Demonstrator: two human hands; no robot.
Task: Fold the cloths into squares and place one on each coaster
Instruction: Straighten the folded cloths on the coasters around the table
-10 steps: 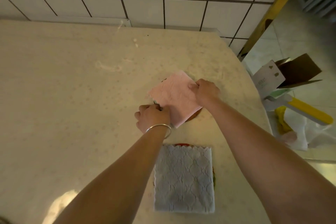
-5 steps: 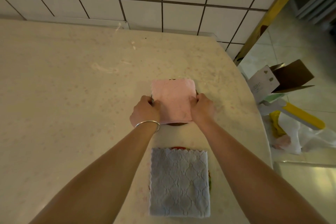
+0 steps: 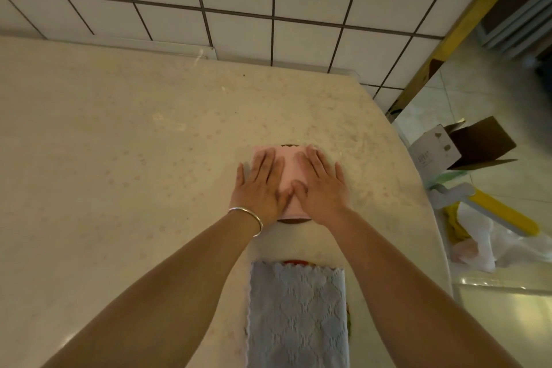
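Note:
A folded pink cloth lies on a dark round coaster, whose rim shows only at the near and far edges. My left hand and my right hand lie flat on the cloth, fingers spread, palms down, holding nothing. Closer to me a folded grey-blue cloth covers a second coaster, of which a red sliver shows at the far edge.
The beige counter ends at a tiled wall behind and a curved edge on the right. Beyond that edge, on the floor, are a cardboard box, a yellow-handled tool and white plastic bags.
The pink cloth went from skewed to square on the coaster. Both hands let go of its side edges and now press flat on top of it.

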